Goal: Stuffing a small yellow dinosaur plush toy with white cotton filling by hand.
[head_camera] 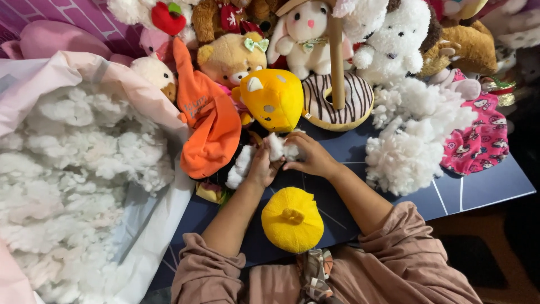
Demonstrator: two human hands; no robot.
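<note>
Both hands, left hand (263,166) and right hand (311,157), hold a stuffing tuft (277,147) in a narrow grip, mid-stuffing; the yellow plush (275,98) just beyond needs feeding.

Only one package lies near my grip: a big open bag (121,76) of thin plastic, pale pink along its upper edge and whitish-clear lower down, slumped well to the left of my left hand (261,166) and heaped full of loose white filling; its near flap drapes over the table edge, left of my left forearm; closer, just up and left of that hand, an orange cloth (211,126) carries a small darker printed mark (194,107), too small to make out; nothing of the kind lies by my right hand (309,157), pinched with the left on a white tuft (277,149); no signs or screens.
</note>
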